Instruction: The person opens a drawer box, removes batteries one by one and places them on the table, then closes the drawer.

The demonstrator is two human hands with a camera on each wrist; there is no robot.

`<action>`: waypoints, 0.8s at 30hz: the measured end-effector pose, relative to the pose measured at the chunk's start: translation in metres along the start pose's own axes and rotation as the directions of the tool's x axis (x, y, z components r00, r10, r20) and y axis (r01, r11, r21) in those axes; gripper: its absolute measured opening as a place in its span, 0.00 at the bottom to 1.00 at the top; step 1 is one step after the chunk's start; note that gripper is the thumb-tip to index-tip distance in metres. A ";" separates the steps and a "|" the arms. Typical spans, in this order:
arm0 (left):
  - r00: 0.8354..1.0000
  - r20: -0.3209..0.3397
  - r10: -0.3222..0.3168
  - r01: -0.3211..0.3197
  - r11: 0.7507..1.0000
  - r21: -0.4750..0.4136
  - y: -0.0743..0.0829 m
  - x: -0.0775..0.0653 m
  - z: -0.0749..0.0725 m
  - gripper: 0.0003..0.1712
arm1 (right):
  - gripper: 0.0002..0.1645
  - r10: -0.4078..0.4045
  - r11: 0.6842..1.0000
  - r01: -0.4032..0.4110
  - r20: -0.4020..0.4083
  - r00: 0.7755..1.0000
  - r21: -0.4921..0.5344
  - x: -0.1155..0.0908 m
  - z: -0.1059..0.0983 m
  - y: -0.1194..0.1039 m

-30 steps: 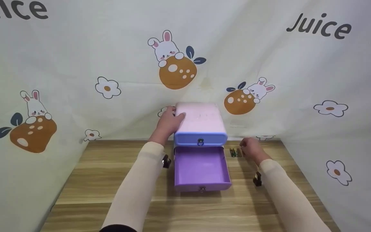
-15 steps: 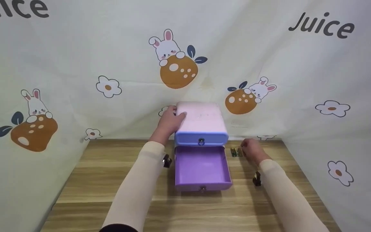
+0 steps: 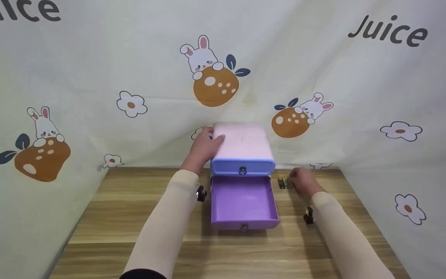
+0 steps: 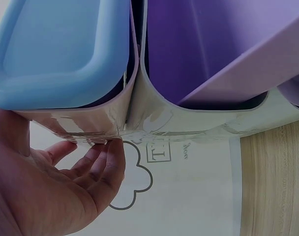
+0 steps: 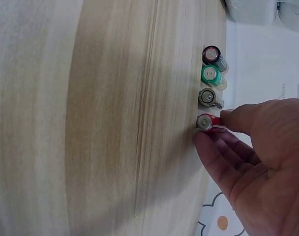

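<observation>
Four batteries [image 5: 213, 76] lie side by side on the table [image 3: 122, 217], just right of the box [image 3: 242, 141], their ends turned toward me. With my right hand [image 5: 267, 152] I pinch the red battery [image 5: 210, 123], the outermost of the row, my thumb on one side and a fingertip on the other. It should feel small but dense, heavier than it looks, and quite stiff; I needn't fear crushing it. The smooth round wrapper is the likelier trouble: a loose pinch could let it roll or slip. I'd hold it about mid-length, fingertips squarely opposite, keeping clear of its neighbour. My left hand [image 3: 204, 146] grips the upper left edge of the box, thumb on top, fingers against the side. That shell looks like light, slick plastic, likely to shift if nudged, more so with the purple drawer [image 3: 244, 201] pulled out.
</observation>
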State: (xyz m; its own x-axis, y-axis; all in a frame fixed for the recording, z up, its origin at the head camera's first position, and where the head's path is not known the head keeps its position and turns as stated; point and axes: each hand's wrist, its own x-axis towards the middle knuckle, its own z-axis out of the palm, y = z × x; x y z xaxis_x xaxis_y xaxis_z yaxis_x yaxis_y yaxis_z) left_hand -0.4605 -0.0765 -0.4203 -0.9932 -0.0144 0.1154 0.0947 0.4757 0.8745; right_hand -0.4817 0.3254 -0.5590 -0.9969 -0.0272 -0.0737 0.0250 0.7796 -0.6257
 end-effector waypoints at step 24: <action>1.000 -0.006 -0.002 0.002 1.000 -0.014 0.002 -0.001 0.001 0.36 | 0.15 -0.059 0.998 0.059 -0.004 0.998 0.014 0.000 0.002 0.004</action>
State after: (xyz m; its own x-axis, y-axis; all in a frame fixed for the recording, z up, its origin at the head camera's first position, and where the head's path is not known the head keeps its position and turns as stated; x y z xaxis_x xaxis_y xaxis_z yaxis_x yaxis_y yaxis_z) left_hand -0.4592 -0.0750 -0.4193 -0.9930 -0.0205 0.1163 0.0937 0.4634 0.8812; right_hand -0.4810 0.3274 -0.5635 -0.9969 -0.0706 -0.0336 -0.0328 0.7676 -0.6401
